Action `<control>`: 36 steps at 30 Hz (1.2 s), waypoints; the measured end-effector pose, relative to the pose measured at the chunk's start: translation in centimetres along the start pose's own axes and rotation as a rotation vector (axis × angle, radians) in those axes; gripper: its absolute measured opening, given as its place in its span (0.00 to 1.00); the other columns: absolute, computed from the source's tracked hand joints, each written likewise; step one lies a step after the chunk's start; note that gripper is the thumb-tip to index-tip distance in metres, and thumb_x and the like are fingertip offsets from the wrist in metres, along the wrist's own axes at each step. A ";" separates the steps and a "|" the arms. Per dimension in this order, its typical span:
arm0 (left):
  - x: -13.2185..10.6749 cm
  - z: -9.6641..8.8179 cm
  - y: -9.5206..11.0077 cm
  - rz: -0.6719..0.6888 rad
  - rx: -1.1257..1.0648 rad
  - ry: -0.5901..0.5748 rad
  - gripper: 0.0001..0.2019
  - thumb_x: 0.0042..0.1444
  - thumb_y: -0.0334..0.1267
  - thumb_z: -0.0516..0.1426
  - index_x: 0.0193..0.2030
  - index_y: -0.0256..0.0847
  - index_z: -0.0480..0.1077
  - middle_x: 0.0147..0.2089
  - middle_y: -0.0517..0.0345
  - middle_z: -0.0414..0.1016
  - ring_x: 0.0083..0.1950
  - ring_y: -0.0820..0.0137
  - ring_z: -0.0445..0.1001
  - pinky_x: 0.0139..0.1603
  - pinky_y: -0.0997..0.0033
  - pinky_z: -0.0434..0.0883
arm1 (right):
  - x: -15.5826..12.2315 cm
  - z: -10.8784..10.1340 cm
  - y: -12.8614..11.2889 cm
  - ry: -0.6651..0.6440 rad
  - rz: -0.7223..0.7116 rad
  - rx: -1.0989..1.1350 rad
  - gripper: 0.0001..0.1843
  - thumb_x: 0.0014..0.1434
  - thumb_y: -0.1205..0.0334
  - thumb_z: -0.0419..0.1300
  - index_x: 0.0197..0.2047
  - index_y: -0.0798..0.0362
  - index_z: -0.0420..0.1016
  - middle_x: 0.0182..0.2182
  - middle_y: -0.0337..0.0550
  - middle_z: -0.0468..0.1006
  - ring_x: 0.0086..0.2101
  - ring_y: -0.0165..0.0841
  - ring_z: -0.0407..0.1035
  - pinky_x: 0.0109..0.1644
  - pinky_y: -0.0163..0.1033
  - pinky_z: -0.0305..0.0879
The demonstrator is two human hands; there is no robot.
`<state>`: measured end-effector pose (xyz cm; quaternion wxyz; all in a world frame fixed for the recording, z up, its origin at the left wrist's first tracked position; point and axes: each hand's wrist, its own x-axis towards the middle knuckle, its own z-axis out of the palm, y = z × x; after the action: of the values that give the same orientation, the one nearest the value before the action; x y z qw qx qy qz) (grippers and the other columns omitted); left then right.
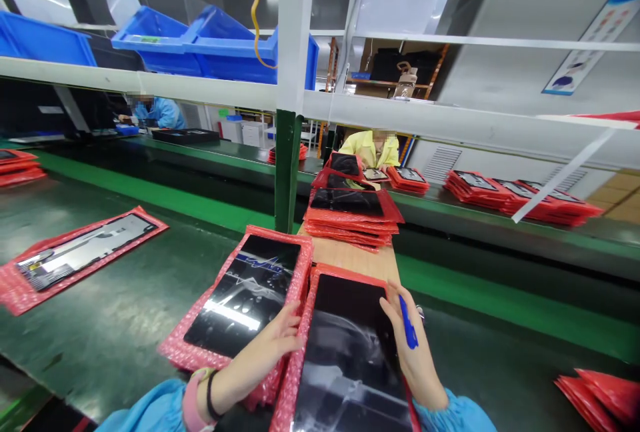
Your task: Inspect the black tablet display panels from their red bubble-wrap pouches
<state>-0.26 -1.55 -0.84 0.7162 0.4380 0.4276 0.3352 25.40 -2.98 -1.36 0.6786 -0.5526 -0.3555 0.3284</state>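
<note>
A black glass screen panel (347, 352) lies in front of me on a red bubble-wrap sleeve, its glossy face up with reflections. My left hand (277, 335) has its fingers stretched out, the tips at the left edge of the sleeve. My right hand (413, 345) touches the panel's right edge, with a blue pen (408, 322) held between its fingers. Just to the left, a second screen panel (250, 292) with blue marks near its top rests on another red sleeve (187, 339). My left forearm crosses over its lower corner.
A panel (85, 252) lies back-side up at the left. Beyond my hands, a stack of red-sleeved panels (350, 219) sits on a wooden board (350, 259). A green-and-white post (287, 165) rises by it. Blue bins (220, 45) line the shelf. Two co-workers sit opposite.
</note>
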 end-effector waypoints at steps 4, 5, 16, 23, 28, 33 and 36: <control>-0.9 0.3 2.0 -0.142 -0.092 -0.010 0.30 0.43 0.32 0.64 0.56 0.41 0.65 0.44 0.56 0.69 0.43 0.68 0.71 0.47 0.67 0.65 | -1.3 -0.1 0.5 -0.006 -0.049 0.029 0.26 0.49 0.54 0.69 0.52 0.44 0.71 0.59 0.40 0.70 0.64 0.43 0.56 0.70 0.50 0.46; -1.1 0.4 2.5 -0.167 -0.083 -0.004 0.27 0.42 0.32 0.65 0.53 0.40 0.67 0.44 0.56 0.70 0.41 0.69 0.71 0.44 0.69 0.65 | -1.5 -0.1 0.6 -0.011 -0.056 0.042 0.25 0.50 0.55 0.69 0.51 0.44 0.72 0.60 0.40 0.70 0.65 0.43 0.56 0.70 0.50 0.46; -1.0 1.2 5.0 -0.249 0.070 -0.015 0.11 0.41 0.28 0.62 0.33 0.39 0.72 0.29 0.64 0.69 0.31 0.73 0.67 0.33 0.73 0.61 | -2.6 -0.1 2.1 0.024 0.053 0.256 0.21 0.47 0.56 0.68 0.45 0.44 0.71 0.57 0.45 0.75 0.64 0.48 0.57 0.69 0.60 0.47; -0.2 3.8 4.9 -0.079 0.035 -0.075 0.15 0.47 0.34 0.64 0.44 0.44 0.73 0.45 0.58 0.79 0.57 0.60 0.71 0.64 0.59 0.59 | -2.7 -0.1 1.4 0.025 -0.012 0.194 0.10 0.57 0.50 0.60 0.39 0.45 0.72 0.43 0.43 0.84 0.55 0.46 0.71 0.64 0.58 0.57; 1.0 2.9 5.4 0.026 0.146 0.021 0.23 0.42 0.35 0.68 0.48 0.42 0.75 0.59 0.51 0.75 0.70 0.53 0.58 0.71 0.55 0.48 | 0.7 -4.4 0.5 0.009 -0.131 -0.060 0.23 0.64 0.42 0.49 0.40 0.49 0.77 0.12 0.35 0.71 0.32 0.47 0.79 0.49 0.60 0.70; -0.6 -2.8 7.6 0.009 0.105 0.110 0.31 0.41 0.41 0.70 0.55 0.47 0.74 0.59 0.55 0.76 0.67 0.51 0.64 0.66 0.54 0.61 | 4.0 -10.7 1.6 0.088 -0.363 -0.467 0.17 0.50 0.43 0.65 0.33 0.47 0.82 0.35 0.47 0.85 0.39 0.50 0.78 0.55 0.61 0.67; -0.9 -7.0 8.3 -0.068 0.024 0.184 0.37 0.42 0.45 0.70 0.61 0.48 0.69 0.52 0.59 0.81 0.60 0.52 0.72 0.59 0.57 0.67 | 4.7 -12.5 3.2 0.024 -0.491 -0.647 0.12 0.51 0.49 0.65 0.37 0.45 0.83 0.39 0.44 0.85 0.39 0.49 0.79 0.52 0.61 0.71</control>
<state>-7.88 3.31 5.27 0.6796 0.3990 0.5103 0.3444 38.29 -4.96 -5.68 0.5320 -0.6402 -0.5538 0.0212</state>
